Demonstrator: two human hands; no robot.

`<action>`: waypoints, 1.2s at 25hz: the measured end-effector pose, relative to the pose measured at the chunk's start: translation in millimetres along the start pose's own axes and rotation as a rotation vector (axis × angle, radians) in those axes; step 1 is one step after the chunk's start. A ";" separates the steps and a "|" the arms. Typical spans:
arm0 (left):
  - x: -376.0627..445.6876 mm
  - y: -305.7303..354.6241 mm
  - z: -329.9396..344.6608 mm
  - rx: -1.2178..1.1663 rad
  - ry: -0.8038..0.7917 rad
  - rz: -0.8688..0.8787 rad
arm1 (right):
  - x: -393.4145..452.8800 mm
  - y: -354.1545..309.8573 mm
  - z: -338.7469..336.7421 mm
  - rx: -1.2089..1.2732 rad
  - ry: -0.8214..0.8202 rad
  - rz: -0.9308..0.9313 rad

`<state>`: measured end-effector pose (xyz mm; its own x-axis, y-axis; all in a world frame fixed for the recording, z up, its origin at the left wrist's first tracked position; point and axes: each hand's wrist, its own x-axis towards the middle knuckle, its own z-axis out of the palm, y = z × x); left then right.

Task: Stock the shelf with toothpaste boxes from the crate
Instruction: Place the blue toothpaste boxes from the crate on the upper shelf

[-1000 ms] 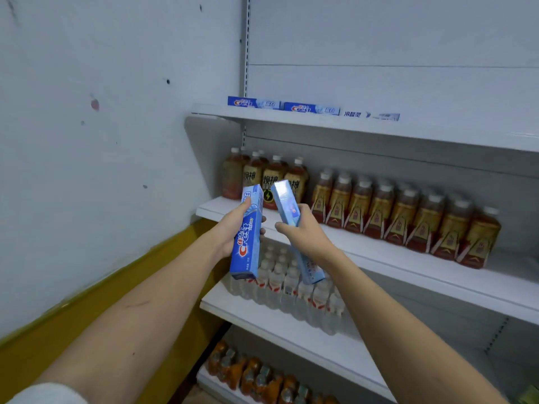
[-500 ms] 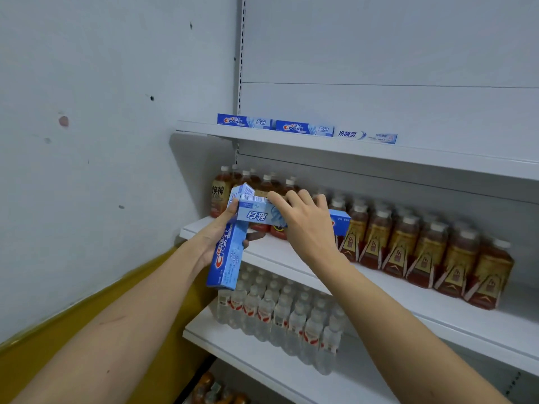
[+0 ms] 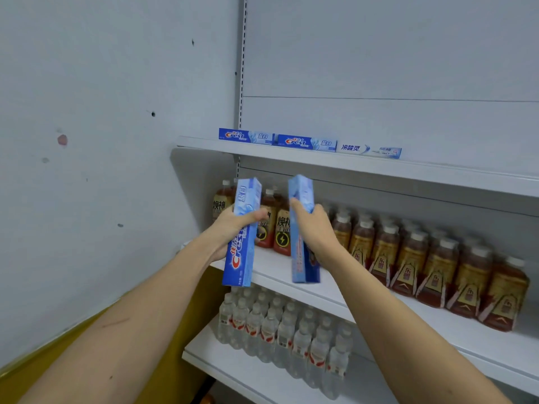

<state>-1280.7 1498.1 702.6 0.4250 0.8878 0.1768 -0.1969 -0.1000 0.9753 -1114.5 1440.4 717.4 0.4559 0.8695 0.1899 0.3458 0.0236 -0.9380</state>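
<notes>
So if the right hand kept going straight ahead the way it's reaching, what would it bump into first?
Probably the brown drink bottles on the middle shelf. The right hand, gripping a toothpaste box upright, reaches toward them. Depth is hard to judge from one view, so the box might touch first.

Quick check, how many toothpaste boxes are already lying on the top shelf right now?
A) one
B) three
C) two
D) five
B: three boxes lie end to end on the top shelf, two blue Crest boxes and one white box; the other two are upright in the left hand and right hand.
</notes>
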 end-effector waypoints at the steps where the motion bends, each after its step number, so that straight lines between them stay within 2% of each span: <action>1: 2.8 2.3 0.5 0.085 -0.022 -0.002 | 5.0 -5.8 1.1 0.228 -0.023 0.113; 3: 7.2 8.3 3.5 0.219 -0.085 0.002 | 15.6 -18.4 -0.6 0.627 -0.026 0.214; 5: 10.4 18.8 6.0 0.261 -0.118 0.024 | 24.2 -26.9 -4.3 0.837 0.005 0.195; 7: 11.9 32.0 6.0 0.317 -0.159 0.053 | 26.3 -31.1 -8.9 0.916 0.011 0.186; 10: 16.6 48.7 5.9 0.497 -0.228 0.072 | 24.9 -37.3 -21.3 0.869 0.002 0.195; 12: 20.9 64.1 8.1 0.592 -0.245 0.093 | 25.8 -45.9 -40.6 0.661 0.116 0.089; 14: 25.2 83.6 9.8 0.690 -0.269 0.123 | 27.7 -57.8 -71.3 0.189 0.297 -0.247; 15: 27.5 94.9 9.6 0.738 -0.272 0.135 | 30.3 -66.0 -88.0 -0.082 0.336 -0.441; 16: 30.5 105.3 8.0 0.782 -0.270 0.132 | 29.8 -76.9 -102.2 -0.349 0.281 -0.579; 17: 32.7 116.0 7.1 0.808 -0.259 0.132 | 28.4 -89.5 -112.0 -0.595 0.127 -0.626; 19: 39.7 135.7 3.7 0.877 -0.226 0.153 | 25.5 -113.7 -114.9 -1.010 -0.174 -0.553; 20: 43.7 145.2 3.1 0.909 -0.228 0.174 | 28.4 -122.3 -110.5 -1.149 -0.226 -0.525; 22: 51.2 164.3 2.5 0.962 -0.274 0.217 | 42.2 -137.6 -97.3 -1.250 -0.209 -0.582; 24: 62.5 183.6 0.5 1.008 -0.284 0.244 | 61.3 -149.8 -87.0 -1.188 -0.242 -0.641; 27: 92.2 209.1 -17.1 1.015 -0.164 0.327 | 96.1 -162.6 -80.5 -1.036 -0.264 -0.632; 30: 140.8 221.8 -50.0 1.095 -0.061 0.372 | 140.8 -168.7 -76.9 -0.930 -0.156 -0.602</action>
<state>-1308.7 1623.4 937.2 0.5494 0.7018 0.4535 0.5396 -0.7124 0.4486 -1045.6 1520.9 924.7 -0.0776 0.8947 0.4399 0.9839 0.1399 -0.1110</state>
